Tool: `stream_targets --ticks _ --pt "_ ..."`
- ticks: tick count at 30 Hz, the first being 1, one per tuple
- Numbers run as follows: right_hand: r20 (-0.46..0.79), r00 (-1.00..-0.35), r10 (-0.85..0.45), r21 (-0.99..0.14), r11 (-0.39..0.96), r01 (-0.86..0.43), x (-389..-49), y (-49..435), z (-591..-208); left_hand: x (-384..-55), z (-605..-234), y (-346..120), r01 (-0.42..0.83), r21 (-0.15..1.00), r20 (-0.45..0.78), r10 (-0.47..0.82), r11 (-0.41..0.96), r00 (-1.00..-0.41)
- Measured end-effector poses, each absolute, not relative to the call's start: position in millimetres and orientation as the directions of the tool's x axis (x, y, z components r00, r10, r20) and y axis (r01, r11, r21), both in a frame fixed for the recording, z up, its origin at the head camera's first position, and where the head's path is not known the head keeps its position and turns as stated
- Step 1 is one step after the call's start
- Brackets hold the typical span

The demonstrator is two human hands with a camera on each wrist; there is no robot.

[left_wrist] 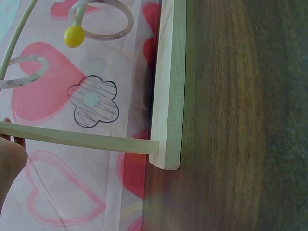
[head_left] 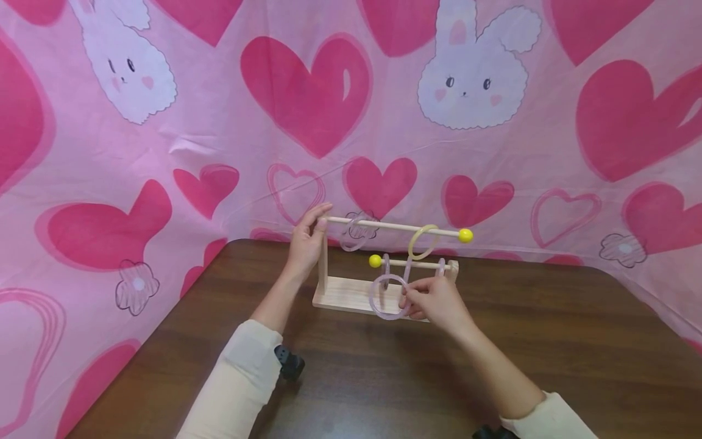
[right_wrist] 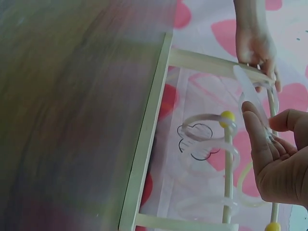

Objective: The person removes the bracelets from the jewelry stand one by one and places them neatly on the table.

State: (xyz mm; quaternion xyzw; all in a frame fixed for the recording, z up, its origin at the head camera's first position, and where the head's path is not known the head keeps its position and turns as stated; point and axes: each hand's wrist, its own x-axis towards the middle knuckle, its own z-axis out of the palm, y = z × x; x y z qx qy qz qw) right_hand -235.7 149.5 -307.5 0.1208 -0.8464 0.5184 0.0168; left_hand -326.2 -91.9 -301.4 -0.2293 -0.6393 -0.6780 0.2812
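Note:
My left hand [head_left: 307,244] holds the top corner of a wooden stand [head_left: 345,295], where the left post meets the upper rod [head_left: 384,225]. Between thumb and fingers, my right hand [head_left: 441,303] pinches a translucent lilac ring [head_left: 372,297] in front of the stand. In the right wrist view this ring [right_wrist: 249,89] shows nearly edge-on. A pale clear ring [head_left: 353,249] and a yellow ring [head_left: 422,257] hang on the upper rod. Several lilac rings hang along the lower rod [head_left: 422,264], partly hidden behind the held ring and right hand.
Yellow balls cap the upper rod's right end [head_left: 465,235] and the lower rod's left end [head_left: 375,261]. The stand rests on a dark wooden table [head_left: 340,372]. Behind the table hangs a pink cloth [head_left: 208,134] with hearts and rabbits.

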Motion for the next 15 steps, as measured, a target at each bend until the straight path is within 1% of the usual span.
stream_targets --ticks 4,8,13,15 --pt "0.146 -0.956 -0.255 -0.863 0.439 -0.249 -235.8 145.2 -309.7 -326.5 -301.1 -91.7 0.679 0.734 0.675 -0.093 -0.02 -0.732" --pt "0.127 -0.943 -0.306 -0.861 0.438 -0.258 -236.0 140.6 -311.7 -324.3 -299.6 -91.5 0.665 0.746 0.66 -0.089 -0.034 -0.746" --pt "0.104 -0.934 -0.342 -0.84 0.473 -0.267 -235.9 135.3 -314.1 -310.6 -290.3 -89.9 0.649 0.76 0.646 -0.077 -0.04 -0.76" --pt "0.098 -0.93 -0.355 -0.83 0.487 -0.273 -235.7 133.1 -315.2 -305.3 -286.1 -89.1 0.649 0.761 0.646 -0.077 -0.022 -0.76"
